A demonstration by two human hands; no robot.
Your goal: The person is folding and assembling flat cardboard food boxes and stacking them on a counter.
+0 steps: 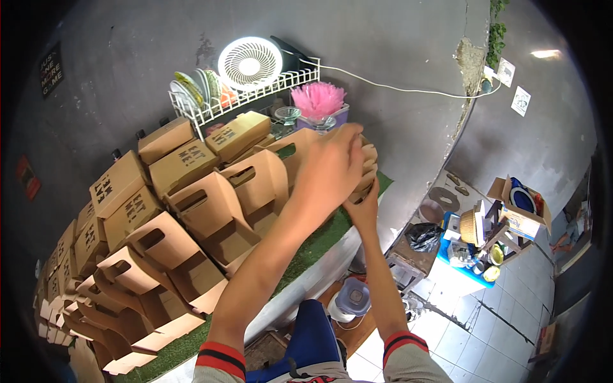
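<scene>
At the far right end of the table, both hands are on a brown cardboard piece with several curved edges showing. My left hand reaches over it from above, fingers bent round its far side. Lower down, my right hand grips its near side, fingers partly hidden. Just left of my left hand stands an open cardboard carrier with a handle slot, partly covered by the hand. More open carriers with handle slots stand in a row along the front, running left.
Closed printed boxes are stacked behind the carriers on green artificial turf. A white rack holds plates and a round fan. Pink shredded filler fills a purple bin. A blue low table with clutter stands right.
</scene>
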